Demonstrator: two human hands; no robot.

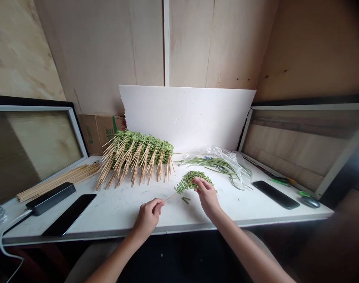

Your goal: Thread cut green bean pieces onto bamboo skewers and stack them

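My left hand (148, 216) is closed in a pinch around the lower end of a thin bamboo skewer (170, 197), which points up and to the right. Several short green stalk pieces (182, 186), like cut garlic scape, sit crosswise in a row on its upper part. At the skewer's far end the fingertips of my right hand (205, 192) are pinched together; what they hold is hidden by the fingers. Behind that hand lies a heap of cut green pieces (197, 175), and two or three loose pieces (185, 200) lie in front of it.
Filled skewers (138, 153) are stacked at the back left, beside bare skewers (61, 181). Long green stalks (210, 163) lie with a plastic bag (238, 169) at the back right. Phones (70, 215) (276, 194), a black box (51, 197) and a mouse (310, 202) rest on the white table (114, 220).
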